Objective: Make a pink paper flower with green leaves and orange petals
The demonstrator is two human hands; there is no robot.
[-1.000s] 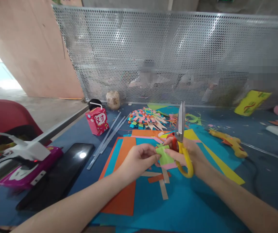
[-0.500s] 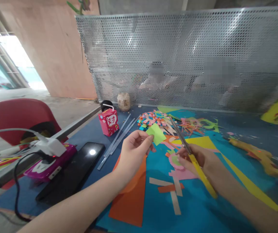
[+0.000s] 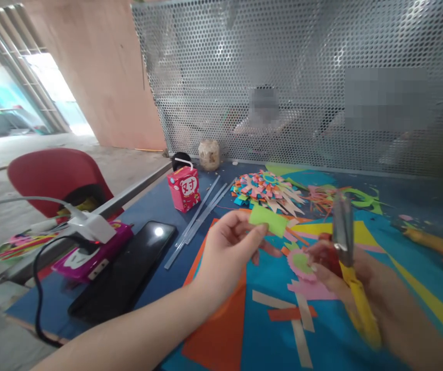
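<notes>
My left hand pinches a light green piece of paper between thumb and fingers, above the sheets. My right hand is closed around yellow-handled scissors, whose blurred metal blades point up and away. By the right fingertips lies a pink scalloped paper circle with a green centre; whether the fingers touch it I cannot tell. Pale and orange strips lie crossed on a blue sheet, beside an orange sheet.
Paper flowers and thin scraps lie toward the perforated metal screen. A yellow glue gun is at right. Left are a drink carton, clear glue sticks, a phone and a purple power strip with cables.
The view has shifted, so the table things sit a little differently in it. The scissors have turned more upright, and the green paper has tilted in my left hand.
</notes>
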